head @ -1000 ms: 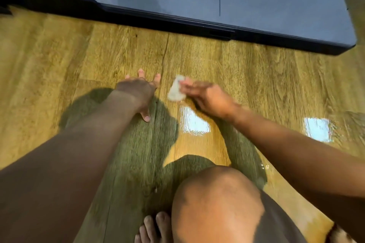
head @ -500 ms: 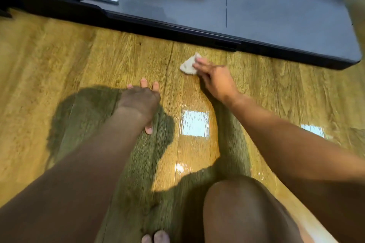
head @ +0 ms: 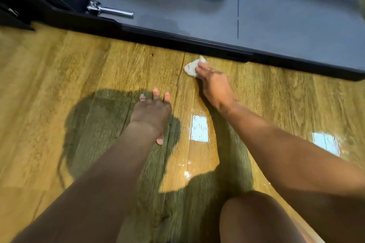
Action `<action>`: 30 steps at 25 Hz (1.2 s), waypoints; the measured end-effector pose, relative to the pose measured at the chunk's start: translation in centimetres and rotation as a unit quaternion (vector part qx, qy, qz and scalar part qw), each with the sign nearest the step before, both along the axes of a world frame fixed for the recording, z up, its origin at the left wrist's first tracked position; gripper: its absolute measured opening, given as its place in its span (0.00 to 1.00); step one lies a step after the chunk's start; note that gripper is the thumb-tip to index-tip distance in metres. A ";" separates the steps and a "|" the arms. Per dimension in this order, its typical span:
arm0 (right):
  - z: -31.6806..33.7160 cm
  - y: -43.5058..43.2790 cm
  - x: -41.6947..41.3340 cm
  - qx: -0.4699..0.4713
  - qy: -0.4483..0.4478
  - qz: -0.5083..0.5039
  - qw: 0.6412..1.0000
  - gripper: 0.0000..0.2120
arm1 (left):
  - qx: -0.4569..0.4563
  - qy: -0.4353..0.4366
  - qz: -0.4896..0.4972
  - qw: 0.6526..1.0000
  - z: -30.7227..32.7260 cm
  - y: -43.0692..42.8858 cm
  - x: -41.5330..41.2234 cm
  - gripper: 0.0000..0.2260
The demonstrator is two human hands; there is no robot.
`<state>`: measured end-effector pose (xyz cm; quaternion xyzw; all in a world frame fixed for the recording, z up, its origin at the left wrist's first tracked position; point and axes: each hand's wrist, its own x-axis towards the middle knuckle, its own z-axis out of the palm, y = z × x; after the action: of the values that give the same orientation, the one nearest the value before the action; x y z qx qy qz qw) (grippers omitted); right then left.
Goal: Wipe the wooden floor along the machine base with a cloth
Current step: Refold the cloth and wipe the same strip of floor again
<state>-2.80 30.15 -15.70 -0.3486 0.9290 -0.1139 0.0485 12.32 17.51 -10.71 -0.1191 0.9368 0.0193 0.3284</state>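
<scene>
A: What changed?
B: The right hand [head: 214, 83], gripping the cloth [head: 190, 68], now presses it nearer the machine base [head: 197, 44]; the left hand [head: 152, 110] stays flat, fingers spread.
A: Surface?
B: Glossy wooden floor [head: 59, 85], reflecting light.

cloth [head: 191, 67]: near-right part hidden under right hand [head: 215, 83] fingers | machine base [head: 197, 43]: cut off far and right | knee [head: 256, 219]: cut off near edge
</scene>
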 end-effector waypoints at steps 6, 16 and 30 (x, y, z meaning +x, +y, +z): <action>0.4 0.4 1.0 -0.020 -0.038 0.140 0.989 0.17 | 0.004 0.015 -0.017 1.000 -0.8 -0.8 0.8 0.55; -0.1 3.7 6.3 -0.018 -0.065 0.245 0.967 0.20 | -0.002 -0.011 0.025 1.000 -1.5 -5.2 3.2 0.60; 1.5 5.1 12.3 -0.015 -0.081 0.325 0.942 0.25 | 0.007 0.029 0.009 1.000 -1.7 -6.0 4.4 0.55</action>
<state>9.49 35.25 -14.25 -0.6216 0.7565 -0.1338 0.1529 16.74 11.48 -12.42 -0.1241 0.9446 0.0325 0.3020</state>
